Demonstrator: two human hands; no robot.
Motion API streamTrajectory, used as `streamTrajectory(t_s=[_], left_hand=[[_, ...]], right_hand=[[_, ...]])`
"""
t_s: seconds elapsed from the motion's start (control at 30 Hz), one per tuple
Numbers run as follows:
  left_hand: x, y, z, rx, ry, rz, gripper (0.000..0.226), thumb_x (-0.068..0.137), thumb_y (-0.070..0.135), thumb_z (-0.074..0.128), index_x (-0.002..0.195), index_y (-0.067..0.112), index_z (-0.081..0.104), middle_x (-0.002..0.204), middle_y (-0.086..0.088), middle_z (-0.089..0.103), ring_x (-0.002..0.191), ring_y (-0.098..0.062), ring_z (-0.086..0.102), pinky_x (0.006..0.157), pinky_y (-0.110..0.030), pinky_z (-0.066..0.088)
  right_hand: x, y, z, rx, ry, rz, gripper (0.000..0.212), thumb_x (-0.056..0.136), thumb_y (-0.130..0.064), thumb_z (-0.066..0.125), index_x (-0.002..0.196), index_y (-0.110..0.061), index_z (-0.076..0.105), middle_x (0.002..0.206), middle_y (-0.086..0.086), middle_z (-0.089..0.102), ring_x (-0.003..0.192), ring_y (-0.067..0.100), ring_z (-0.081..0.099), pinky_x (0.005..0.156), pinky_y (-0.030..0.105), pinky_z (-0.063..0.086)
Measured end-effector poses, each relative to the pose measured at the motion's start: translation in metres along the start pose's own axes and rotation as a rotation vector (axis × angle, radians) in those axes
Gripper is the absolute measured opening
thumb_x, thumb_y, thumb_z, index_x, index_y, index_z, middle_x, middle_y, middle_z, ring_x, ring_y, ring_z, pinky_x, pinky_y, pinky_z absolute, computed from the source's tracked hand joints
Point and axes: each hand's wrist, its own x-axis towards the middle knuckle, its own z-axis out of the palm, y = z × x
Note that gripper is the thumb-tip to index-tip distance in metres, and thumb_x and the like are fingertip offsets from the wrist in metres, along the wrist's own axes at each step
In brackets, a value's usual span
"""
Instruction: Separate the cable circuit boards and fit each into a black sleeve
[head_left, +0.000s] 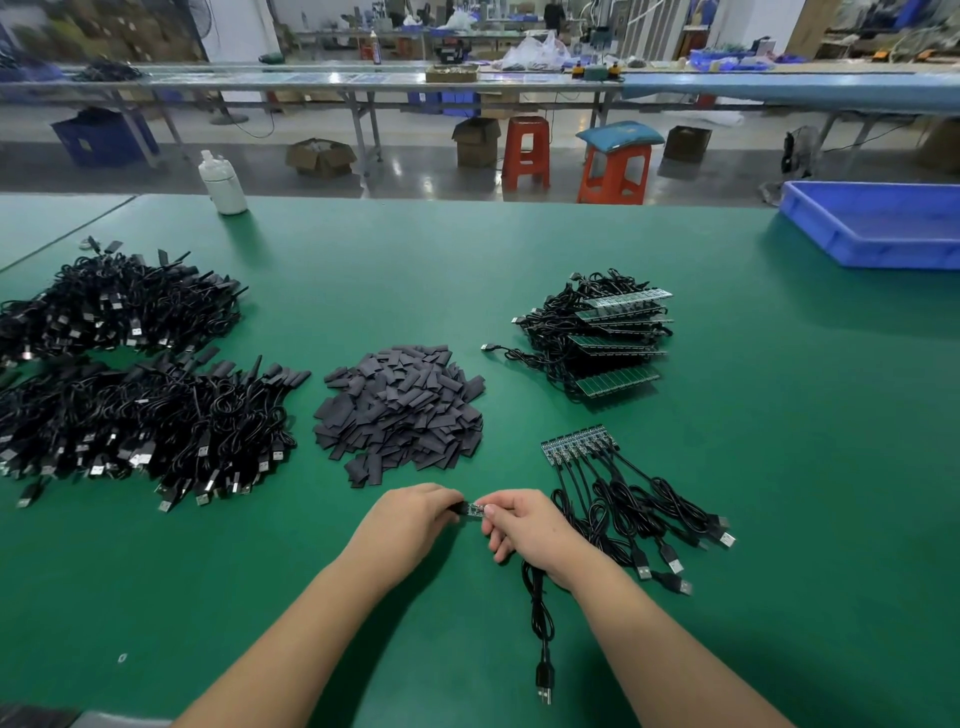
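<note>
Just nearside of the heap of flat black sleeves (400, 408), my right hand (524, 530) pinches a small cabled circuit board (475, 510). My left hand (410, 512) fingers grasp a black sleeve (458, 507) at its free end, lined up to slide on.

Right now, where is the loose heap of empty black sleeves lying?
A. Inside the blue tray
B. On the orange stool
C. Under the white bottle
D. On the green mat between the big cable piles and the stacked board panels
D: the black sleeves lie heaped on the green mat, with the cable piles on one side and the stacked board panels on the other.
</note>
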Motion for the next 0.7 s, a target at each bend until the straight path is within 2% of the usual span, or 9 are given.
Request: streamTrajectory(t_s=[0.07,0.27,0.43,0.6,0.7], left_hand=[[0.0004,0.0033,0.0029,-0.022,-0.009,-0.003,0.023,0.096,0.023,0.058,0.117,0.023,0.069,0.107,0.009,0.071,0.097,-0.013,0.065,0.087,-0.024,0.047],[0.0024,0.0075,0.0084,0.059,-0.043,-0.012,0.025,0.097,0.028,0.055,0.119,0.026,0.067,0.103,0.006,0.071,0.094,-0.016,0.064,0.083,-0.028,0.048],[0.0029,0.0076,0.0092,0.001,-0.028,-0.042,0.024,0.095,0.024,0.058,0.117,0.024,0.069,0.104,0.008,0.071,0.095,-0.013,0.064,0.085,-0.025,0.047],[0.0034,0.0056,0.0078,0.000,-0.044,-0.061,0.022,0.095,0.029,0.060,0.114,0.022,0.067,0.105,0.004,0.069,0.097,-0.017,0.062,0.083,-0.025,0.043],[0.0029,0.0057,0.0067,0.003,-0.059,-0.053,0.023,0.095,0.029,0.060,0.115,0.021,0.068,0.106,0.003,0.069,0.098,-0.017,0.062,0.085,-0.026,0.044]], right_hand=[[-0.0003,-0.0005,0.0006,-0.014,-0.008,-0.003,0.024,0.103,-0.009,0.046,0.120,-0.006,0.063,0.078,0.004,0.063,0.059,0.014,0.058,0.061,0.025,0.055],[-0.0002,-0.0010,0.0020,0.017,-0.036,-0.012,0.024,0.103,-0.005,0.046,0.122,-0.004,0.061,0.079,0.006,0.063,0.058,0.012,0.057,0.056,0.024,0.053],[0.0004,-0.0003,0.0001,0.041,-0.060,-0.005,0.022,0.103,-0.007,0.048,0.120,-0.010,0.061,0.080,0.005,0.065,0.059,0.011,0.059,0.058,0.024,0.053],[0.0017,0.0016,-0.0002,0.037,-0.091,0.007,0.025,0.102,-0.005,0.047,0.125,-0.005,0.058,0.078,0.004,0.064,0.058,0.012,0.058,0.056,0.023,0.052],[0.0021,0.0019,-0.0004,0.022,-0.107,0.001,0.023,0.102,-0.006,0.048,0.122,-0.011,0.058,0.078,0.002,0.065,0.059,0.011,0.059,0.057,0.023,0.053]])
